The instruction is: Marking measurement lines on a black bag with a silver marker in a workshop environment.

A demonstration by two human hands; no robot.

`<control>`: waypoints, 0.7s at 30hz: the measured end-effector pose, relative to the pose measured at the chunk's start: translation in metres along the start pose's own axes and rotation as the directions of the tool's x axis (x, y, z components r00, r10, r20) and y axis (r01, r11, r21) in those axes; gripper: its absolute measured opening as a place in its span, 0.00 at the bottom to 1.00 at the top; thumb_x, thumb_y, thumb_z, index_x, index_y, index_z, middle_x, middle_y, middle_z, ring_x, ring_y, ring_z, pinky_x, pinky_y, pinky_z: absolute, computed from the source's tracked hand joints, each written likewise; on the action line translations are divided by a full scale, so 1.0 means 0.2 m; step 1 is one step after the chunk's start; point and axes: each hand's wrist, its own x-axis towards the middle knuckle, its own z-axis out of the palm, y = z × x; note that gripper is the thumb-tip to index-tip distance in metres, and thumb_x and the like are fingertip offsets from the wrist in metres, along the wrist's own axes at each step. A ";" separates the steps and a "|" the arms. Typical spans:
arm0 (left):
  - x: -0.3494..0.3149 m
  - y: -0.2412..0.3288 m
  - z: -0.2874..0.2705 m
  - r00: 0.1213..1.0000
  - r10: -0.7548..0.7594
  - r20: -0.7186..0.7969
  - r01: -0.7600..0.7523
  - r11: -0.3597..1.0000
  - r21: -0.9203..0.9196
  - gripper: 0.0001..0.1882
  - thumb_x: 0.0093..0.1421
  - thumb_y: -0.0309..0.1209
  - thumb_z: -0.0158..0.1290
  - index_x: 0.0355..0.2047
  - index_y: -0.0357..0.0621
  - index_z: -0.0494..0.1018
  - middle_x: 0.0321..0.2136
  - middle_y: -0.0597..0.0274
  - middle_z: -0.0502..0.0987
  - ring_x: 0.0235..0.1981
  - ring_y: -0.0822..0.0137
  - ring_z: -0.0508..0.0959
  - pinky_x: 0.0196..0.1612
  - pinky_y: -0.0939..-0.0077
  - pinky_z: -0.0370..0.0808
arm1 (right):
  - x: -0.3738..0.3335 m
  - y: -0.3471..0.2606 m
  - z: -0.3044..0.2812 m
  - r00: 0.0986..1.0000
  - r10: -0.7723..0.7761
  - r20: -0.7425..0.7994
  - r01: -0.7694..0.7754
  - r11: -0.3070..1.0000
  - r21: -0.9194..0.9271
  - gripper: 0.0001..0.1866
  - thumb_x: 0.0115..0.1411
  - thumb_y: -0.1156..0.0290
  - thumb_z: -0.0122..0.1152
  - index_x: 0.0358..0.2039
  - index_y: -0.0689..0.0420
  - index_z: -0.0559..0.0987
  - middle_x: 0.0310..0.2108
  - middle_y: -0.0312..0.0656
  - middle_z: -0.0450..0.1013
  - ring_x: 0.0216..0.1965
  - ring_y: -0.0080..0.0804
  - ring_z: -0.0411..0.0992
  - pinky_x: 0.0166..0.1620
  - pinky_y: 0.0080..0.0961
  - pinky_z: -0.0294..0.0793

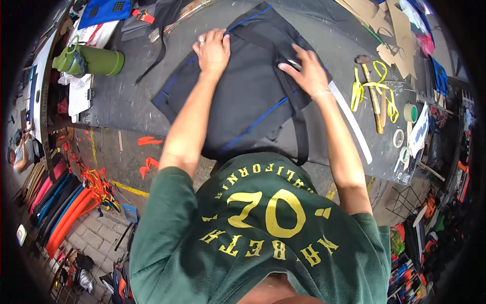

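A black fabric piece (pixel 248 86) with blue edging, sewn like a bag or cover, lies tilted across the dark worktable and hangs over its near edge. My left hand (pixel 212 52) rests palm down at its upper left edge, fingers laid over the cloth. On the right side my right hand (pixel 310 76) hovers on or just above the fabric, thumb and fingers spread. A small pale patch shows by its thumb; I cannot make out what it is. A black strap (pixel 300 134) runs down the right of the piece, past the table edge.
Right of the fabric lie a white ruler-like strip (pixel 350 121), a hammer (pixel 375 99), a yellow measuring tape (pixel 357 91) and tape rolls (pixel 410 113). Brown cardboard patterns (pixel 402 40) lie at the far right. A green bottle (pixel 96 60) and a clipboard (pixel 81 101) are at left.
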 end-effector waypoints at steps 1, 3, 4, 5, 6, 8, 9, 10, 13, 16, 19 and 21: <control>0.01 -0.04 -0.02 1.000 0.016 0.016 -0.016 1.000 0.004 0.17 0.68 0.46 0.52 0.53 0.60 0.80 0.53 0.69 0.79 0.57 0.54 0.73 0.60 0.48 0.65 | 0.04 -0.01 0.07 0.998 -0.020 0.064 0.017 0.999 0.045 0.40 0.58 0.53 0.74 0.67 0.53 0.70 0.51 0.52 0.78 0.55 0.50 0.77 0.57 0.40 0.76; 0.02 -0.14 -0.08 0.987 0.159 0.026 -0.158 0.986 -0.048 0.17 0.67 0.46 0.56 0.52 0.60 0.81 0.50 0.70 0.80 0.56 0.56 0.73 0.58 0.54 0.67 | 0.03 -0.06 0.17 0.974 -0.106 0.201 0.096 0.994 0.059 0.33 0.61 0.64 0.69 0.66 0.50 0.70 0.46 0.54 0.81 0.49 0.55 0.79 0.53 0.42 0.77; -0.02 -0.18 -0.12 0.971 0.213 0.111 -0.201 0.974 -0.107 0.17 0.65 0.46 0.58 0.51 0.60 0.81 0.50 0.71 0.80 0.55 0.57 0.74 0.57 0.55 0.68 | -0.03 -0.08 0.17 0.930 -0.086 0.359 0.085 0.996 0.017 0.31 0.61 0.65 0.69 0.65 0.50 0.70 0.46 0.54 0.81 0.50 0.54 0.79 0.53 0.42 0.77; -0.05 -0.20 -0.16 0.973 0.190 0.131 -0.175 0.978 -0.117 0.16 0.64 0.45 0.60 0.51 0.60 0.81 0.49 0.71 0.80 0.55 0.59 0.74 0.57 0.57 0.68 | -0.09 -0.10 0.17 0.847 -0.173 0.503 0.153 0.985 0.081 0.30 0.61 0.67 0.68 0.63 0.51 0.71 0.47 0.53 0.80 0.51 0.53 0.79 0.53 0.42 0.77; -0.10 -0.21 -0.18 0.962 0.228 0.148 -0.207 0.967 -0.147 0.16 0.64 0.45 0.60 0.51 0.60 0.81 0.49 0.71 0.80 0.55 0.59 0.74 0.57 0.57 0.68 | -0.18 -0.12 0.15 0.825 -0.056 0.563 0.039 0.998 0.042 0.29 0.61 0.66 0.69 0.62 0.52 0.72 0.47 0.53 0.80 0.51 0.53 0.78 0.53 0.42 0.76; -0.18 -0.21 -0.24 0.984 0.130 0.122 -0.114 0.985 -0.134 0.14 0.62 0.45 0.62 0.46 0.58 0.83 0.48 0.72 0.81 0.54 0.61 0.75 0.57 0.59 0.68 | -0.28 -0.17 0.12 0.749 -0.025 0.662 -0.052 0.994 0.097 0.28 0.64 0.57 0.68 0.59 0.55 0.71 0.48 0.53 0.79 0.52 0.52 0.78 0.56 0.41 0.75; -0.20 -0.20 -0.26 0.977 0.190 0.092 -0.172 0.969 -0.176 0.14 0.62 0.45 0.62 0.46 0.58 0.83 0.48 0.72 0.81 0.54 0.61 0.75 0.57 0.59 0.68 | -0.30 -0.19 0.11 0.767 -0.038 0.640 -0.038 0.994 0.105 0.28 0.64 0.57 0.68 0.59 0.55 0.71 0.48 0.53 0.79 0.52 0.52 0.78 0.56 0.41 0.75; -0.21 -0.19 -0.27 0.980 0.178 0.085 -0.165 0.976 -0.143 0.13 0.62 0.44 0.63 0.43 0.57 0.83 0.46 0.72 0.81 0.54 0.60 0.74 0.57 0.59 0.68 | -0.29 -0.20 0.09 0.835 -0.005 0.550 -0.062 0.993 0.104 0.28 0.66 0.54 0.65 0.59 0.56 0.70 0.48 0.53 0.79 0.52 0.52 0.77 0.56 0.40 0.74; -0.17 -0.16 -0.28 0.980 0.186 0.070 -0.176 0.975 -0.132 0.10 0.61 0.43 0.62 0.38 0.54 0.84 0.42 0.72 0.81 0.52 0.60 0.75 0.55 0.61 0.69 | -0.15 -0.26 0.13 0.954 -0.121 0.273 0.054 0.969 0.240 0.26 0.72 0.53 0.57 0.60 0.58 0.66 0.52 0.53 0.76 0.53 0.51 0.76 0.56 0.39 0.74; -0.15 -0.16 -0.28 0.971 0.198 0.130 -0.193 0.980 -0.051 0.11 0.61 0.42 0.63 0.38 0.53 0.84 0.39 0.69 0.81 0.48 0.58 0.77 0.53 0.61 0.72 | 0.07 -0.34 0.26 0.969 -0.129 0.213 0.087 0.977 0.193 0.21 0.70 0.57 0.59 0.55 0.58 0.71 0.52 0.49 0.76 0.53 0.49 0.75 0.56 0.38 0.74; -0.16 -0.18 -0.27 0.987 0.132 0.090 -0.122 0.987 -0.108 0.11 0.61 0.41 0.63 0.39 0.51 0.84 0.39 0.64 0.81 0.45 0.54 0.78 0.52 0.61 0.74 | 0.20 -0.38 0.42 0.917 -0.398 0.022 0.396 0.916 0.067 0.16 0.66 0.60 0.63 0.49 0.56 0.79 0.50 0.43 0.78 0.51 0.46 0.74 0.56 0.37 0.74; -0.17 -0.20 -0.27 0.998 0.039 0.046 -0.029 0.976 -0.218 0.11 0.60 0.39 0.63 0.39 0.48 0.84 0.39 0.60 0.81 0.44 0.52 0.79 0.52 0.59 0.75 | 0.24 -0.38 0.48 0.915 -0.383 0.125 0.389 0.921 -0.028 0.14 0.63 0.61 0.66 0.46 0.54 0.84 0.48 0.38 0.79 0.50 0.42 0.73 0.56 0.35 0.73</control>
